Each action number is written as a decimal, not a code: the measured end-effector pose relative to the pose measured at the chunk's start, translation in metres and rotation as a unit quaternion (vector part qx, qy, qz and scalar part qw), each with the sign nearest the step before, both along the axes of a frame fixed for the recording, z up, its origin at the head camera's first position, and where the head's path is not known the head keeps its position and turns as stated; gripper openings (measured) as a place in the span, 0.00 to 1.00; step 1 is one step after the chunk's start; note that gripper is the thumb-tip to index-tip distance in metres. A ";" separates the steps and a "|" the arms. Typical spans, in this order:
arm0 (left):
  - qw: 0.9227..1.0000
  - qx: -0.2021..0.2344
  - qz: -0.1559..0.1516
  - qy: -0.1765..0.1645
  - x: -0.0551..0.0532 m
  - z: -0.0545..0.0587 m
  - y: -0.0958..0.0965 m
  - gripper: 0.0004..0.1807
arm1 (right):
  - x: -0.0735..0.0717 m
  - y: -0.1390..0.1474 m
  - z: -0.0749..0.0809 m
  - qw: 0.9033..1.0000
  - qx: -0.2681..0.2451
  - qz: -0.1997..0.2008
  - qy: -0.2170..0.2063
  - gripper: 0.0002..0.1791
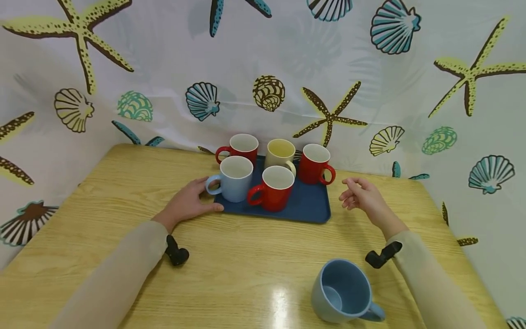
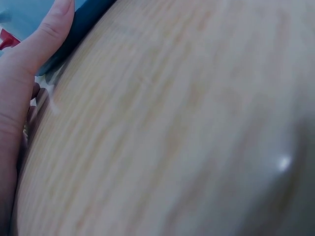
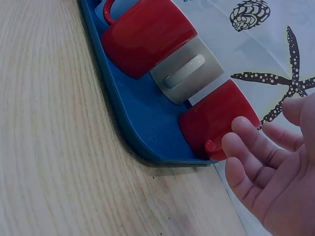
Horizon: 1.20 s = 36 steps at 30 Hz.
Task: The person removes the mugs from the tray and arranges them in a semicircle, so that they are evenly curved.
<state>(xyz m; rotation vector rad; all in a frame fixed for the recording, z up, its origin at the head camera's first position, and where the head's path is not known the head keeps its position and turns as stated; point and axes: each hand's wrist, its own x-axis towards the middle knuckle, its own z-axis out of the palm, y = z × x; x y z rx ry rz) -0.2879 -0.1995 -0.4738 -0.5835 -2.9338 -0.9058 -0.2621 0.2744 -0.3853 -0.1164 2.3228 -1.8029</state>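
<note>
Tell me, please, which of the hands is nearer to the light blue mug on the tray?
Left. The left hand is close beside the light blue mug; the right hand is beyond the tray's opposite side.

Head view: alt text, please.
A left hand and an empty right hand flank a blue tray holding three red mugs, a yellow mug and a light-blue mug. A darker blue mug stands at lower right on the table.

The mugs point(image 1: 278, 195) look glazed and glossy, the tray point(image 1: 309, 208) smooth plastic, the desk point(image 1: 226, 265) shiny grained wood, the backdrop point(image 1: 246, 50) creased cloth.
</note>
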 end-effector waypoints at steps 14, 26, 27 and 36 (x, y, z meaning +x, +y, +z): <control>1.000 -0.001 0.000 0.000 -0.004 0.008 -0.002 0.52 | -0.029 -0.010 -0.004 0.999 0.023 -0.005 -0.025 0.30; 1.000 0.000 0.005 -0.010 -0.002 0.013 -0.001 0.52 | -0.050 -0.019 -0.009 0.998 0.015 -0.032 -0.057 0.29; 1.000 0.000 0.005 -0.011 -0.002 0.012 -0.001 0.52 | -0.051 -0.019 -0.010 0.998 0.014 -0.033 -0.058 0.28; 1.000 0.005 0.006 -0.021 0.001 0.004 0.002 0.52 | -0.053 -0.021 -0.018 0.996 0.012 -0.034 -0.083 0.29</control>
